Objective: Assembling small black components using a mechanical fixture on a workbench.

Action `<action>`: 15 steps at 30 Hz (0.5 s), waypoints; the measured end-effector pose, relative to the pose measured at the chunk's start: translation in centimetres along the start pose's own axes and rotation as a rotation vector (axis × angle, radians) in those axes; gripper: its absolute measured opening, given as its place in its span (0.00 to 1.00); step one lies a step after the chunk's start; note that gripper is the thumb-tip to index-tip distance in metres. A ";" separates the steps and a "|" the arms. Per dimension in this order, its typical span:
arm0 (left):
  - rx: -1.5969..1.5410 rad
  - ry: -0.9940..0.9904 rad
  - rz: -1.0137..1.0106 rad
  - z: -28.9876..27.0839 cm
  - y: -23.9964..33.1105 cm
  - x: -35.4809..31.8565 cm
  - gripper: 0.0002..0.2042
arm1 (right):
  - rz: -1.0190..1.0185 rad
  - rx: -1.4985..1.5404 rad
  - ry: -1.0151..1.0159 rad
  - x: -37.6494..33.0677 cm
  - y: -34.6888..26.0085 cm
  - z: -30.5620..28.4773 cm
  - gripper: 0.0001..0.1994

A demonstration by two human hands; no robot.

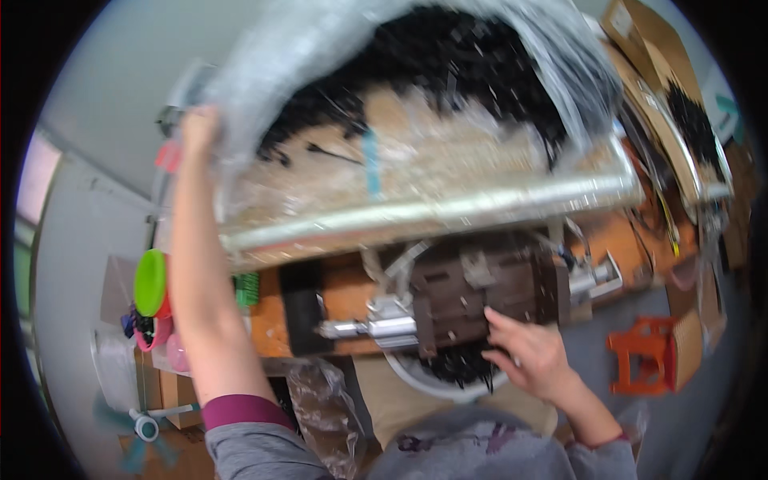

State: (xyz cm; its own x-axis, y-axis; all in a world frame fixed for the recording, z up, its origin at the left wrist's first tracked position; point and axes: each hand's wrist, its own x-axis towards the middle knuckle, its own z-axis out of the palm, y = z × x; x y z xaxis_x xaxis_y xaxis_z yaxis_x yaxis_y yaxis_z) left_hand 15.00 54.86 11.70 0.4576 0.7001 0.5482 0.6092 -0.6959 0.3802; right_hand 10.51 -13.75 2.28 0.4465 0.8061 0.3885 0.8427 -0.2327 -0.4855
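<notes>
My left hand [198, 128] is raised high at the upper left and grips the edge of a large clear plastic bag [416, 88] that lines a shallow metal-rimmed tray [432, 210] full of small black parts [448, 64]. My right hand [532, 356] is low in the middle, fingers spread, touching the front of a dark brown machine block [472, 296] with a silver cylinder [376, 326] at its left. Just below that hand, a white round bowl [448, 388] holds more black parts.
An orange machine base [616, 240] runs under the tray. A second tray of black parts [692, 120] and cardboard boxes [640, 32] sit at the upper right. An orange stool [640, 352] stands at the right. Green and pink lids [150, 296] and a small fan [144, 424] are at the left.
</notes>
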 end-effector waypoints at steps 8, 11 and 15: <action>-0.949 -0.006 -0.351 -2.9 5.4 4.6 0.20 | 0.152 0.765 0.135 -2.7 0.6 -0.1 0.16; -1.135 -0.146 -0.378 -4.5 8.4 2.0 0.22 | 0.117 0.870 0.189 -3.3 0.7 0.4 0.16; -0.841 -0.525 -0.131 -4.3 7.2 0.5 0.22 | 0.171 0.876 0.173 -3.9 -0.1 -1.0 0.13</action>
State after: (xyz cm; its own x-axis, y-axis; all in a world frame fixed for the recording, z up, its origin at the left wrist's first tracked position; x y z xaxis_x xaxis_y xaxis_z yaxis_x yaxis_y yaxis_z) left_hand 16.86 49.49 17.96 0.7716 0.6199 0.1429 0.1118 -0.3533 0.9288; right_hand 8.98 -17.40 1.62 0.6428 0.6894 0.3340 0.2617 0.2122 -0.9415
